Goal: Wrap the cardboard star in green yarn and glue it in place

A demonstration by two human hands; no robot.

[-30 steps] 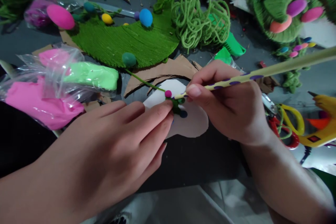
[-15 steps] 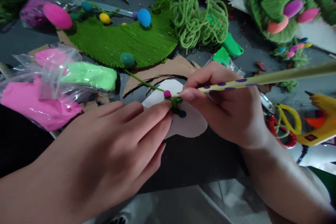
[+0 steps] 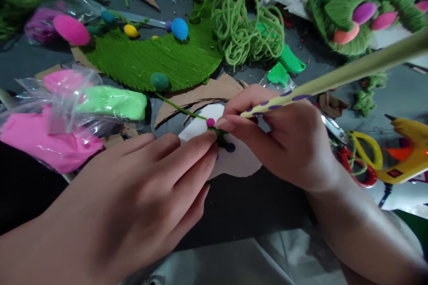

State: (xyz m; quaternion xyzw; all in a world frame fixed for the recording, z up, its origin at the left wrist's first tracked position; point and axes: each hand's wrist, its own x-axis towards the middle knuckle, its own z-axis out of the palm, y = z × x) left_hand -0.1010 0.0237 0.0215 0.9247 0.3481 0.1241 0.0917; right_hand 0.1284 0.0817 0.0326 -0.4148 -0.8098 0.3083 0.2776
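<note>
Holding dotted stick (image 3: 301,91) in right hand (image 3: 287,142) | plastic bag (image 3: 60,116): pink, green clay

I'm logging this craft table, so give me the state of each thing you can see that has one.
Left hand: flat, fingertips pressing the small green piece.
Right hand: closed on the spotted stick.
Pink bead: sitting on the green piece.
Clay bag: crumpled, holding pink and green clay.
Yarn pile: loose, tangled.
Scissors: lying flat; blades hidden.

I count two hands, left hand (image 3: 140,196) and right hand (image 3: 287,142), one spotted stick (image 3: 334,78), one glue gun (image 3: 409,151).
</note>
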